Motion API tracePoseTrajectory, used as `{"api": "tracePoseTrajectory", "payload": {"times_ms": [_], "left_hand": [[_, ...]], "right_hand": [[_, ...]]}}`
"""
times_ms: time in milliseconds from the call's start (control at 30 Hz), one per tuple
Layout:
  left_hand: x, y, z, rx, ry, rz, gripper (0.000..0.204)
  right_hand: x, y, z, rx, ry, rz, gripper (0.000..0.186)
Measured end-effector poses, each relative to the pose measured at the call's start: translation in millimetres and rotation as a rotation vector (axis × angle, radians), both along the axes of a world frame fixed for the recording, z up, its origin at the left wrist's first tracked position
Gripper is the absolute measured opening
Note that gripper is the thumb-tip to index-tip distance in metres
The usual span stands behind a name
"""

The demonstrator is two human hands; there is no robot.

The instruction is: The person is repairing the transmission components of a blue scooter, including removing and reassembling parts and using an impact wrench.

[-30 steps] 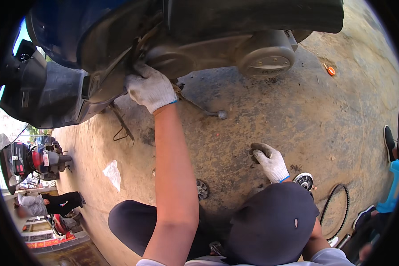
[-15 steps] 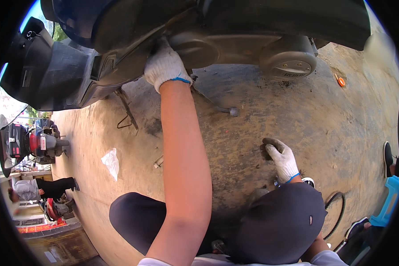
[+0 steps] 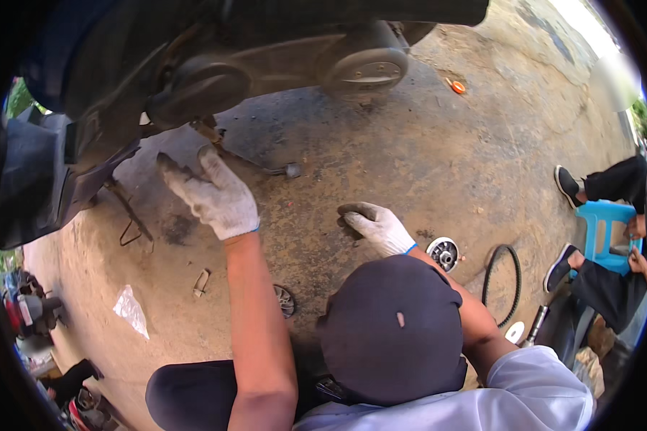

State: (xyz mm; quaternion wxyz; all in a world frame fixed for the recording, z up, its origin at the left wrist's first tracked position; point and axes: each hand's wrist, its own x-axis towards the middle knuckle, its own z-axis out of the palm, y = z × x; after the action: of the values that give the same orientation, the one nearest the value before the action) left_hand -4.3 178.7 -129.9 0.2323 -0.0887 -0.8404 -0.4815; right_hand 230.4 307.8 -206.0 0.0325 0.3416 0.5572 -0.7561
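My left hand (image 3: 207, 192), in a grimy white knit glove, is raised just below the scooter's dark side casing (image 3: 201, 93), open with fingers spread and holding nothing visible. Near it are the metal kickstarter lever (image 3: 291, 169) and a stand (image 3: 129, 215). My right hand (image 3: 372, 226), gloved too with darkened fingertips, hangs loosely open beside my bent knee (image 3: 388, 316), left of a metal pulley disc (image 3: 443, 253). Another finned disc (image 3: 285, 302) lies partly behind my left forearm, with a small metal part (image 3: 201, 282) to its left on the concrete floor.
A black belt (image 3: 514, 287), a white washer (image 3: 515, 332) and a metal tool (image 3: 535, 323) lie at right, near another person's legs (image 3: 611, 291) and a blue plastic stool (image 3: 600, 223). An orange item (image 3: 456, 87), a plastic bag (image 3: 129, 309) and parked scooters (image 3: 32, 309) are around.
My left hand has come away from the casing, down toward me, with its fingers now spread. The view has turned, showing more of the seated person at right.
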Motion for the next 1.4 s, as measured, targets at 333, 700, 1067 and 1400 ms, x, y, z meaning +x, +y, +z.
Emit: {"api": "tracePoseTrajectory", "payload": {"times_ms": [333,700,1067,1400], "left_hand": [[68.2,8.7,-59.3,0.05,-0.285,-0.699,0.04],[90.5,11.8,-60.2,0.034,-0.61,-1.055,0.033],[10.3,0.6,-67.7,0.176,-0.81,-1.004,0.037],[-8.8,-55.9,-113.1,-0.135,-0.868,-1.076,0.032]], "right_hand": [[148.2,-78.3,40.9,0.171,-0.185,-0.315,0.044],[329.3,-205.5,220.7,1.489,-0.998,-0.353,0.019],[352.1,-36.9,189.5,0.798,-1.168,-0.533,0.042],[333.9,-54.0,176.4,1.096,-1.111,-0.614,0.031]]}}
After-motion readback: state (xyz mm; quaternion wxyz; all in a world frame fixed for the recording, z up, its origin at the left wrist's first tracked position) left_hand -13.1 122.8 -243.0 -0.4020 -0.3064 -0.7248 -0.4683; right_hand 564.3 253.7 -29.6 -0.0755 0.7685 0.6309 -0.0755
